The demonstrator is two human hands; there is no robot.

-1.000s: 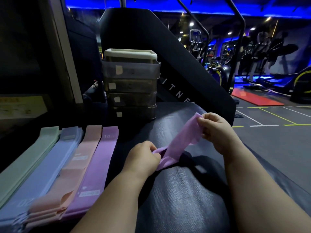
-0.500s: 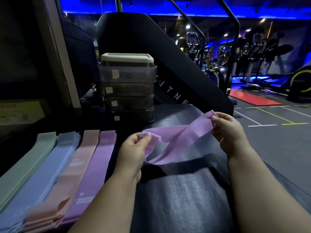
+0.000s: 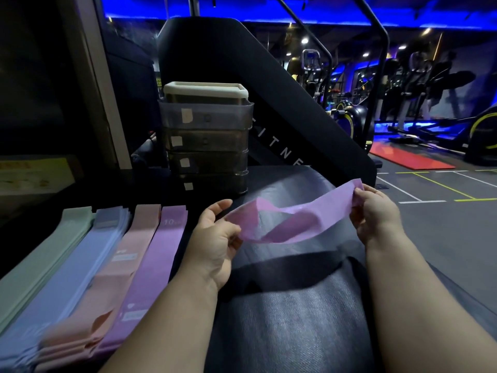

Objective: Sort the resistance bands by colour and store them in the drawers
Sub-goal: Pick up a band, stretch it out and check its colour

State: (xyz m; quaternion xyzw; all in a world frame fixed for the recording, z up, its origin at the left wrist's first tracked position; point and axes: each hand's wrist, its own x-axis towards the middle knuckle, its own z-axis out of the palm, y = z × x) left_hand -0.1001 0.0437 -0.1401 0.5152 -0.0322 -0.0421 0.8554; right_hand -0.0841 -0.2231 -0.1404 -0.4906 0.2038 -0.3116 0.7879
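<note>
Sorting step in hand; storing not yet begun.

- Purple band (image 3: 282, 224): held in the air between both hands, above the black pad (image 3: 295, 305), stretched out lengthwise with a twist near its middle. It touches nothing else.
- Left hand (image 3: 215, 238): fingers curled round the band's left end from below, thumb raised and apart from it. The grip point is blurred, so how firm the hold is I cannot tell.
- Right hand (image 3: 376, 214): pinches the band's right end between thumb and curled fingers.
- Four piles lie side by side to the left of the pad: green pile (image 3: 45, 262), blue pile (image 3: 80, 259), pink pile (image 3: 126, 254), purple pile (image 3: 158, 254). The purple pile is the nearest to the left hand.
- Drawers (image 3: 207, 141): a stack of four with a pale lid, standing behind the piles at the far edge of the pad, each front with a small label. The top drawer seems to jut forward slightly; in this dim light I cannot tell whether any is open.

Judgement: the band is being spread out and untwisted so that it will lie flat.

Next move calls for taking out the twist, carrying the band left and laying it along the purple pile, ends lined up. The colour matches that pile, not the pink one beside it.
</note>
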